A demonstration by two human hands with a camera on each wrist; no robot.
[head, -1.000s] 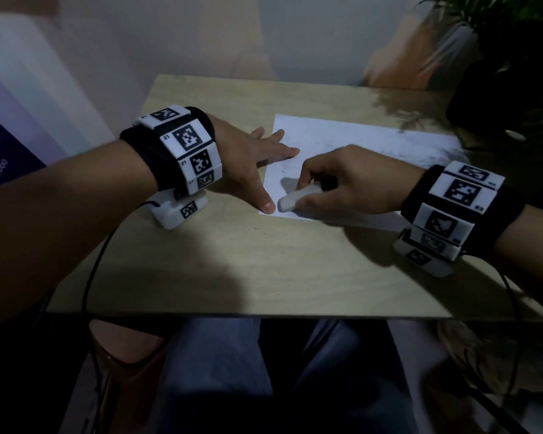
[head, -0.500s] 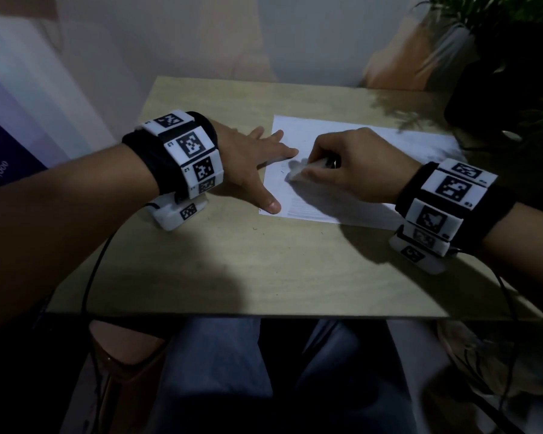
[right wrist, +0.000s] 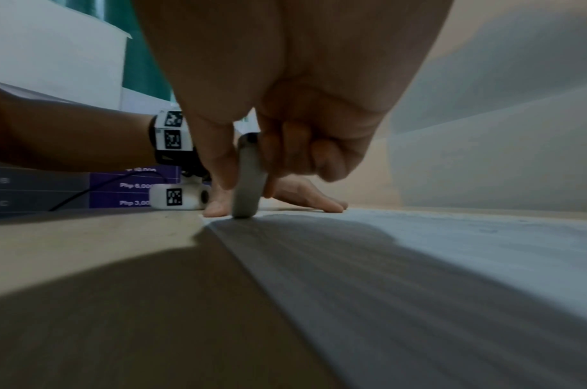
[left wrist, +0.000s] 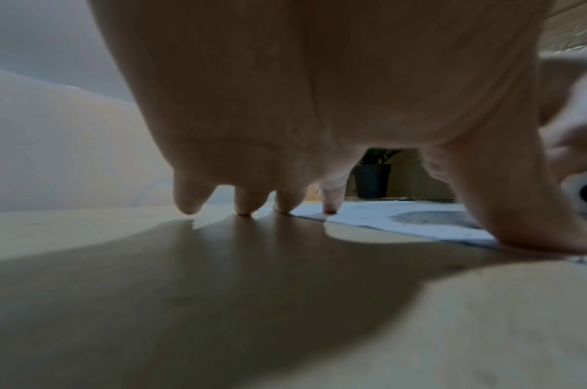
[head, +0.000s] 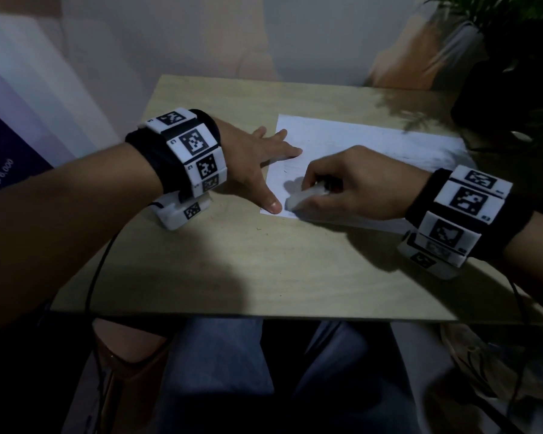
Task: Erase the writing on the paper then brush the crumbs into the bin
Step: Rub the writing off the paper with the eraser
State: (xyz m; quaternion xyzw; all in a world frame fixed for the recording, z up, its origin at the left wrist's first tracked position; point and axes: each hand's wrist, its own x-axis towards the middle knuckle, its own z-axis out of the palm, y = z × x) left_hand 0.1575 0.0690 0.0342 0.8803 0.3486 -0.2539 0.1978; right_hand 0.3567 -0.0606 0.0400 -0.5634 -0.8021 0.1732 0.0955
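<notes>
A white sheet of paper (head: 367,145) lies on the wooden table (head: 264,264), with faint pencil marks near its left edge. My left hand (head: 264,158) lies flat with spread fingers, its thumb (head: 271,205) pressing the sheet's near left corner. My right hand (head: 342,189) pinches a white eraser (head: 301,198) between thumb and fingers, its tip down on the paper by that corner. In the right wrist view the eraser (right wrist: 249,181) stands on edge on the paper (right wrist: 452,250). The left wrist view shows my fingertips (left wrist: 245,208) on the table and the paper (left wrist: 368,213). No bin is visible.
A dark plant pot (head: 496,98) with green leaves stands at the table's far right corner, and shows as a pot (left wrist: 372,180) in the left wrist view. A purple sign (head: 0,177) leans at the left. My knees are below the table's front edge (head: 264,317).
My right hand with the eraser went up the sheet away from me, then came back down to the near left corner. The left hand stayed pressing the paper.
</notes>
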